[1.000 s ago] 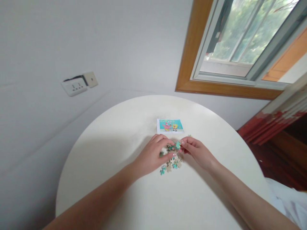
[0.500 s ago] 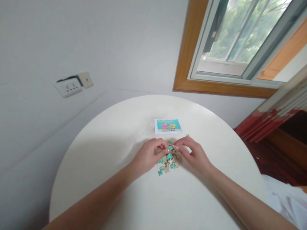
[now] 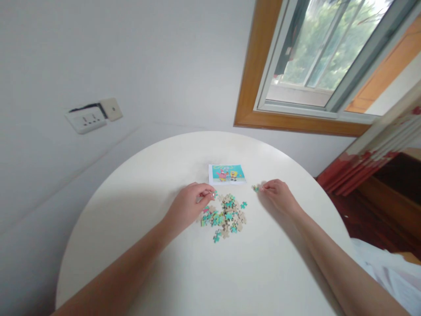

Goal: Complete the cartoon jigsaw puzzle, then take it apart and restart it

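A pile of small jigsaw pieces (image 3: 225,216), teal and beige, lies in the middle of a round white table (image 3: 158,184). My left hand (image 3: 187,206) rests at the pile's left edge with thumb and forefinger pinched on a small puzzle piece. My right hand (image 3: 279,194) is off to the right of the pile, fingers pinched on a small green puzzle piece (image 3: 255,188) at the table surface. A picture card (image 3: 226,174) showing cartoon figures on a teal ground lies just beyond the pile.
A white wall with a socket plate (image 3: 86,119) stands behind the table. A wood-framed window (image 3: 296,83) is at the upper right. Red and cream curtains (image 3: 371,158) hang at the right, above a dark wooden floor.
My hands were together over the pile; they have moved apart. The right hand went right with a green piece, the left hand drew back to the pile's left edge, uncovering the pieces.
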The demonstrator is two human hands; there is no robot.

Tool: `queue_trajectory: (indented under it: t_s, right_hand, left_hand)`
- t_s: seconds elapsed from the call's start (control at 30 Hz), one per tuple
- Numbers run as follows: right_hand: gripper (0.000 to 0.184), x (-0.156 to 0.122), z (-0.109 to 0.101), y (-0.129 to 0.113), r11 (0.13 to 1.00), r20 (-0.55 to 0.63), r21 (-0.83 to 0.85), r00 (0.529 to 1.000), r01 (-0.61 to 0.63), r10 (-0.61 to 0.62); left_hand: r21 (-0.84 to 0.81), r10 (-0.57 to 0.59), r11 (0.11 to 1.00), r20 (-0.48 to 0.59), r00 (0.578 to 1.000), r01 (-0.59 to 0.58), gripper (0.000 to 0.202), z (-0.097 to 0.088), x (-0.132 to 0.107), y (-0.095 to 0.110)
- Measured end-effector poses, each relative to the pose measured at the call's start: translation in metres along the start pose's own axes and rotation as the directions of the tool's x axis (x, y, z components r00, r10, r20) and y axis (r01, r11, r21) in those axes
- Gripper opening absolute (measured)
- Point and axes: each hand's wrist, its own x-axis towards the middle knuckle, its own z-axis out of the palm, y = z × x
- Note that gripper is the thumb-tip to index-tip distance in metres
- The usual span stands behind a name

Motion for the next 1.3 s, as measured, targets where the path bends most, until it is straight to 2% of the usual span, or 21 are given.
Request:
queue_trajectory:
  t_s: [0.17,0.37,0.47,0.53,0.63,0.7,0.77,0.83,0.93,1.03,1.13,1.3]
  right_hand:
    - [0.025,0.003,0.000,0.014,0.985,0.102,-0.171,0.993,-0.033,0.051]
    - [0.022,0.002,-0.007,0.015,0.944,0.058,-0.329,0.997,-0.027,0.049]
    - [0.020,-0.001,-0.007,0.011,0.938,0.070,-0.348,0.997,0.004,0.021]
    - [0.018,-0.003,-0.006,0.006,0.938,0.062,-0.346,0.998,0.032,-0.011]
    - [0.019,-0.008,-0.006,-0.008,0.937,-0.015,-0.340,0.996,0.082,-0.093]
    - [0.019,-0.013,-0.004,-0.023,0.942,-0.054,-0.284,0.978,0.180,-0.203]
    - [0.019,-0.018,0.000,-0.042,0.929,-0.028,-0.169,0.941,0.328,-0.337]
    - [0.022,-0.024,0.007,-0.059,0.909,0.026,-0.067,0.911,0.412,-0.412]
    - [0.027,-0.028,0.020,-0.076,0.909,0.065,-0.024,0.908,0.415,-0.413]
    - [0.030,-0.027,0.028,-0.083,0.916,0.081,-0.015,0.913,0.402,-0.400]
    - [0.030,-0.026,0.028,-0.085,0.920,0.103,-0.023,0.916,0.392,-0.388]
    - [0.028,-0.027,0.028,-0.080,0.922,0.115,-0.010,0.916,0.388,-0.384]
  left_hand:
    - [0.059,0.017,0.998,-0.043,0.999,-0.014,0.016,-0.002,0.002,-0.006]
    - [0.076,0.027,0.997,-0.040,0.999,-0.024,0.017,-0.001,0.002,-0.009]
    - [0.103,0.022,0.994,-0.028,0.999,-0.019,0.018,0.000,0.002,-0.011]
    - [0.119,0.015,0.993,-0.009,1.000,-0.014,0.019,0.000,0.002,-0.012]
    - [0.111,0.006,0.994,0.014,1.000,-0.007,0.021,0.002,0.002,-0.012]
    - [0.106,0.012,0.994,0.037,0.999,-0.016,0.023,0.004,0.002,-0.013]
    - [0.119,0.025,0.992,0.072,0.997,-0.033,0.023,0.006,0.002,-0.012]
    - [0.136,0.048,0.989,0.120,0.992,-0.065,0.022,0.007,0.001,-0.012]
    - [0.137,0.114,0.981,0.184,0.976,-0.140,0.023,0.010,0.000,-0.010]
    - [0.125,0.187,0.968,0.217,0.958,-0.217,0.026,0.012,-0.001,-0.009]
    - [0.160,0.215,0.956,0.189,0.958,-0.246,0.028,0.009,0.001,-0.010]
    - [0.216,0.216,0.944,0.161,0.963,-0.248,0.023,-0.011,0.005,-0.018]
